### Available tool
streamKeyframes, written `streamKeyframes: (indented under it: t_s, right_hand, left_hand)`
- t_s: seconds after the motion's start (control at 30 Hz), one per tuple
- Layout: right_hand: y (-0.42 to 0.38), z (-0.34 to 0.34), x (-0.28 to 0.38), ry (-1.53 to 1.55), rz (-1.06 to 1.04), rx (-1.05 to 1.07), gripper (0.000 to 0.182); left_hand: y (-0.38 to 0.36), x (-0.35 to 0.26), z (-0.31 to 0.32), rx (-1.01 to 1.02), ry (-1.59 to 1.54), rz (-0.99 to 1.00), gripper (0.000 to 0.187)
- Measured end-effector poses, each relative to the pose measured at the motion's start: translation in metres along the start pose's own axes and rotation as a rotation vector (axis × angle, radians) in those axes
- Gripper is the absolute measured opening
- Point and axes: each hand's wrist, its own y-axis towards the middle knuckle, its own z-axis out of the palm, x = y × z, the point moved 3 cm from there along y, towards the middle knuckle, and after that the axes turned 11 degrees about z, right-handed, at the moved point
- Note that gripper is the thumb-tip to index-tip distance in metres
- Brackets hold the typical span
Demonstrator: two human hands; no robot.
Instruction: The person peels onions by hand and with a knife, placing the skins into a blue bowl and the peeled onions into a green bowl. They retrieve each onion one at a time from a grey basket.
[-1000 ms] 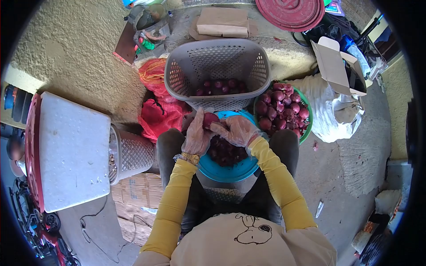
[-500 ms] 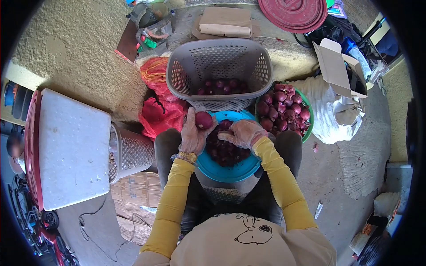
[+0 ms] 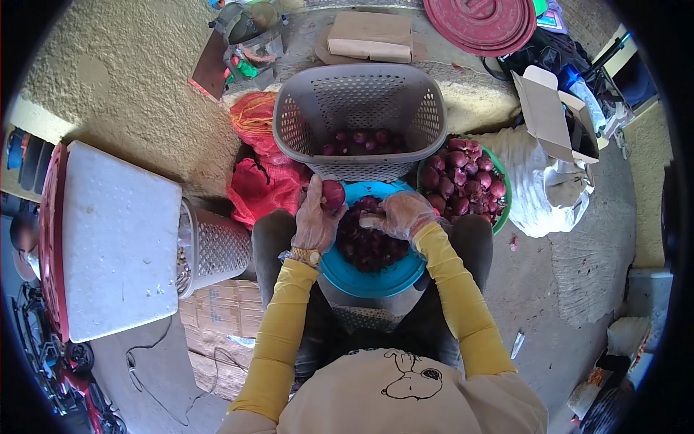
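Note:
Both hands wear clear plastic gloves. My left hand (image 3: 315, 218) holds a red onion (image 3: 332, 195) over the left rim of a blue basin (image 3: 370, 287). Across the basin, my right hand (image 3: 405, 215) has its fingers curled; whether anything small is in them is hidden. Dark red onions and skins (image 3: 369, 246) fill the middle of the basin. Just beyond stands a grey perforated basket (image 3: 361, 168) with several onions (image 3: 365, 139) at its bottom. To its right, a green bowl (image 3: 507, 189) is heaped with red onions (image 3: 463, 177).
Red mesh bags (image 3: 264, 189) lie left of the basket. A white foam box lid (image 3: 119, 246) and another perforated basket (image 3: 217, 246) stand farther left. At the right are a white sack (image 3: 538, 195) and an open carton (image 3: 543, 116). A person's head shows at the far left edge.
The onion in my left hand has turned slightly. My right hand's fingers have curled in more. The view has shifted a little.

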Motion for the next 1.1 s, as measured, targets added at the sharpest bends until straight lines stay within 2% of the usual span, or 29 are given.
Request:
streamKeyframes:
  t_s: [0.07,0.17,0.2,0.23,0.27,0.33,0.47,0.57,0.67,0.7,0.77,0.8,0.87,0.97,1.07,1.1]
  right_hand:
    - [-0.003,-0.006,0.006,-0.088,0.085,0.092,0.073]
    - [0.001,0.001,0.003,0.007,0.092,0.048,0.076]
    - [0.003,0.002,0.002,0.006,0.094,0.047,0.076]
    - [0.003,0.003,0.002,0.017,0.077,0.041,0.075]
    - [0.004,0.004,0.002,0.027,0.06,0.036,0.074]
    - [0.003,-0.001,0.004,0.027,0.079,0.038,0.072]
    - [-0.005,-0.015,0.008,0.049,0.086,0.086,0.068]
    - [-0.011,-0.026,0.015,0.022,0.077,0.128,0.071]
    - [-0.009,-0.025,0.015,0.017,0.106,0.096,0.072]
    - [-0.008,-0.022,0.013,0.018,0.104,0.099,0.072]
    - [-0.004,-0.016,0.007,0.138,0.018,-0.003,0.082]
    - [-0.002,-0.01,0.006,0.138,0.02,-0.003,0.082]
    - [0.002,-0.006,0.002,0.31,0.009,-0.135,0.076]
    - [-0.001,-0.01,0.008,0.401,0.03,-0.193,0.071]
    - [-0.002,-0.012,0.011,0.41,0.049,-0.161,0.071]
    - [0.0,-0.008,0.01,0.41,0.049,-0.161,0.071]
  left_hand:
    - [0.003,0.006,-0.008,0.005,0.034,0.039,0.044]
    - [0.006,0.009,-0.015,0.012,0.162,0.058,0.041]
    - [0.011,0.012,-0.017,0.034,0.122,0.07,0.051]
    - [0.013,0.016,-0.019,0.057,0.082,0.081,0.074]
    - [0.016,0.019,-0.022,0.058,0.081,0.08,0.074]
    - [0.011,0.006,-0.008,-0.087,-0.276,-0.169,0.058]
    - [0.005,0.002,0.005,-0.099,-0.244,-0.175,0.051]
    - [0.008,0.004,0.005,-0.03,-0.318,-0.156,0.046]
    - [0.007,0.004,0.003,-0.045,-0.326,-0.15,0.044]
    - [0.005,0.001,0.006,-0.044,-0.312,-0.16,0.037]
    - [0.004,0.0,0.008,-0.043,-0.297,-0.172,0.031]
    - [0.005,0.001,0.008,-0.054,-0.286,-0.182,0.03]
    - [0.007,0.004,0.006,-0.064,-0.277,-0.191,0.03]
    - [0.008,0.011,0.005,0.016,-0.331,-0.195,0.028]
    - [0.007,0.012,0.006,0.101,-0.355,-0.198,0.029]
    - [0.007,0.012,0.006,0.179,-0.182,-0.117,0.029]
